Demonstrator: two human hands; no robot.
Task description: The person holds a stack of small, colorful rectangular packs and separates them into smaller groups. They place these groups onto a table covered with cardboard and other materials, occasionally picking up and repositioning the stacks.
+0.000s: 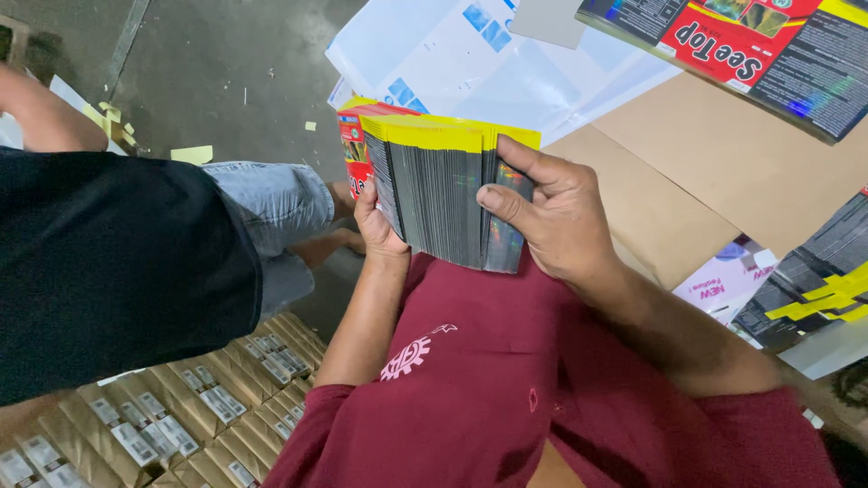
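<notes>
We see a concrete floor (pixel 208 72) w/ yellow paper scraps (pixel 192 154) near its top-left part. Brown cardboard sheet (pixel 723 172) lies at right, its far edge under white printed sheets (pixel 470 54). Another person in a dark shirt (pixel 108 271) & jeans sits at left, mostly cut off.

Bottom-left: tray of packed small cartons (pixel 181 416), rows of brown tops w/ white labels; tray walls not visible, so we can't tell what holds them.

Centre, over our lap: stack of flat printed packs (pixel 443 194), yellow top edge, grey sides, held upright. Left hand (pixel 375 226) grip clamped on stack's left side, fingers hidden behind it. Right hand (pixel 556 221) grip clamped on the right side, thumb pressed on the front.

More flat packs at the right edge (pixel 814 289) & top-right (pixel 741 45), both cut off.
</notes>
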